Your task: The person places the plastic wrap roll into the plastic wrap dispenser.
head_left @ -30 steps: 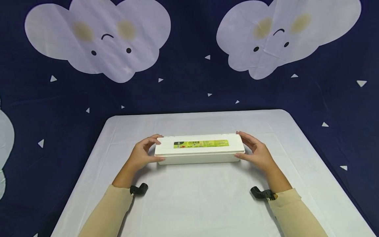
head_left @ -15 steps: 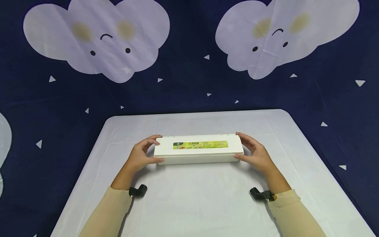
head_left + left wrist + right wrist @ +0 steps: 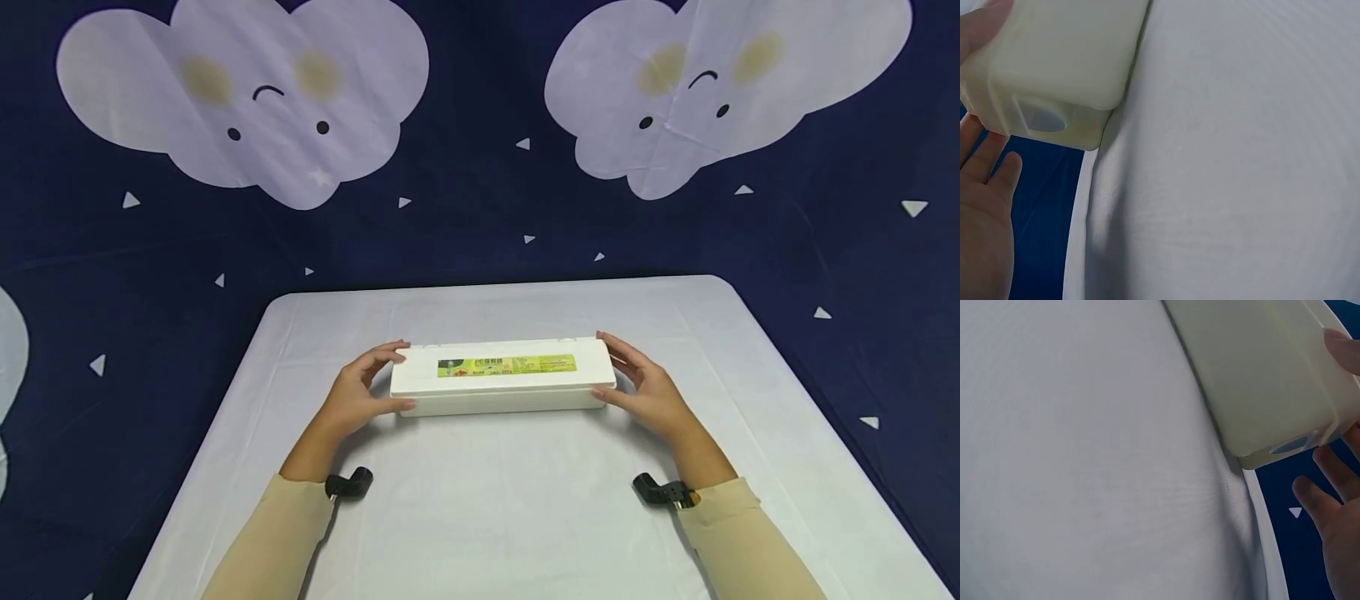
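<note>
A long white plastic cling film box (image 3: 502, 401) lies crosswise on the white table, its lid down and a green-yellow label (image 3: 507, 366) on top. My left hand (image 3: 356, 393) grips its left end, thumb along the front face and fingers at the back. The right hand (image 3: 654, 395) holds the opposite end in the same way. From the left wrist, the box (image 3: 1066, 56) shows a small round recess in its end, with fingers (image 3: 1005, 175) spread behind it. On the right wrist view, a thumb (image 3: 1344, 351) presses the front of the box (image 3: 1260, 375).
A white cloth covers the table (image 3: 510, 508), which has rounded far corners. Behind it hangs a dark blue curtain (image 3: 480, 183) printed with clouds and small triangles. Black wrist cameras (image 3: 351, 483) stick out from both sleeve cuffs.
</note>
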`<state>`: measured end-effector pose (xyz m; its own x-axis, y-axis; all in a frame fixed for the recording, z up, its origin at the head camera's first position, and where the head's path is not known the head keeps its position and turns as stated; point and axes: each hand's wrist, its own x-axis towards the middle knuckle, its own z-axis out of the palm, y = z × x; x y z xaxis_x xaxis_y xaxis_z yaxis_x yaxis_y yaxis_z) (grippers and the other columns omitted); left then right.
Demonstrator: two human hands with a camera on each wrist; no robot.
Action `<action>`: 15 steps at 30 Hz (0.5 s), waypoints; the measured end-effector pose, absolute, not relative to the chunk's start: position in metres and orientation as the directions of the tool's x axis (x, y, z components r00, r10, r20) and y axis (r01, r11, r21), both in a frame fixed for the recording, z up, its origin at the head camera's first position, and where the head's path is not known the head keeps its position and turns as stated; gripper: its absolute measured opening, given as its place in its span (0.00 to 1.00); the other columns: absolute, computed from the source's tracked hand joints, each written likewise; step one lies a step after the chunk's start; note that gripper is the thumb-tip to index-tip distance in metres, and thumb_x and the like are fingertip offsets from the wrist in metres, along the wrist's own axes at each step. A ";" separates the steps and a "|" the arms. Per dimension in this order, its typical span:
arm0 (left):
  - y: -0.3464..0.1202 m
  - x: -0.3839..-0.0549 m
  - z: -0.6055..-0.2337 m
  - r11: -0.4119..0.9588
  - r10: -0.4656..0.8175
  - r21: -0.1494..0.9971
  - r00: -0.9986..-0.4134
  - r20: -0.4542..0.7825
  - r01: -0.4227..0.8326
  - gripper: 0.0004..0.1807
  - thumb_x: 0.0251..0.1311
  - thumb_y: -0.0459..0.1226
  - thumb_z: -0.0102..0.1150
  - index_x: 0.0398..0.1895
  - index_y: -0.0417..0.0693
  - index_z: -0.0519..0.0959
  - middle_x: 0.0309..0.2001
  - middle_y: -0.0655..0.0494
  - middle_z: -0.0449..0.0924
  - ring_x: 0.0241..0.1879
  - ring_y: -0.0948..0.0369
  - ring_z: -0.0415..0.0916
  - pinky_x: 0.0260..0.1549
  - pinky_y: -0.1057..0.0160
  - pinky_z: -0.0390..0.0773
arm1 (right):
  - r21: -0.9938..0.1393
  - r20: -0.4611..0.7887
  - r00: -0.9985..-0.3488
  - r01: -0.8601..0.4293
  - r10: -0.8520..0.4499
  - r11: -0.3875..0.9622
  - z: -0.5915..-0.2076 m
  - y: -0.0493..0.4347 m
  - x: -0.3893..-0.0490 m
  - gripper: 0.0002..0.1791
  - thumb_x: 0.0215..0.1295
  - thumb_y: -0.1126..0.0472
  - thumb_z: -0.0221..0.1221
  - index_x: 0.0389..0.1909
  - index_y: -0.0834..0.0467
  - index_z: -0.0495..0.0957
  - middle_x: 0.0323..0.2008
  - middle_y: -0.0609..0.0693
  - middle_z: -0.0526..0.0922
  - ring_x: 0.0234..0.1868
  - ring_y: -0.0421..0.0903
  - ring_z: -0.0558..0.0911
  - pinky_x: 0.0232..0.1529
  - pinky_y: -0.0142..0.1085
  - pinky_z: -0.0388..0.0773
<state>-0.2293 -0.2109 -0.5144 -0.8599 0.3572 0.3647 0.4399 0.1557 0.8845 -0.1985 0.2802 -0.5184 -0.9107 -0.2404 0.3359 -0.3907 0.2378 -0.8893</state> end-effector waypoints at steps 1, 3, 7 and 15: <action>-0.211 -0.229 -0.514 0.149 0.362 0.887 -0.859 0.362 0.436 0.38 0.41 0.23 0.86 0.58 0.41 0.78 0.72 0.47 0.72 0.76 0.50 0.61 0.75 0.60 0.58 | -0.894 0.324 -0.914 -0.380 -0.243 0.237 -0.518 0.280 -0.199 0.51 0.57 0.74 0.77 0.80 0.57 0.64 0.78 0.57 0.64 0.77 0.55 0.63 0.74 0.51 0.63; -0.211 -0.230 -0.513 0.144 0.372 0.890 -0.857 0.356 0.432 0.39 0.43 0.23 0.85 0.61 0.41 0.77 0.73 0.47 0.71 0.77 0.51 0.60 0.75 0.60 0.58 | -0.902 0.300 -0.921 -0.358 -0.247 0.241 -0.518 0.281 -0.200 0.51 0.58 0.74 0.76 0.81 0.57 0.62 0.79 0.57 0.62 0.78 0.55 0.62 0.73 0.44 0.68; -0.211 -0.230 -0.513 0.145 0.385 0.891 -0.854 0.350 0.431 0.41 0.43 0.23 0.85 0.63 0.41 0.75 0.73 0.47 0.70 0.77 0.52 0.60 0.75 0.59 0.58 | -0.925 0.262 -0.929 -0.319 -0.262 0.207 -0.518 0.281 -0.201 0.54 0.57 0.75 0.75 0.83 0.56 0.59 0.81 0.57 0.58 0.77 0.59 0.61 0.68 0.35 0.72; -0.211 -0.228 -0.514 0.144 0.390 0.880 -0.843 0.369 0.452 0.43 0.41 0.22 0.85 0.65 0.40 0.75 0.74 0.47 0.70 0.77 0.50 0.59 0.75 0.59 0.58 | -0.926 0.269 -0.928 -0.323 -0.258 0.197 -0.522 0.281 -0.201 0.57 0.53 0.75 0.78 0.83 0.54 0.59 0.81 0.52 0.59 0.76 0.62 0.63 0.68 0.32 0.71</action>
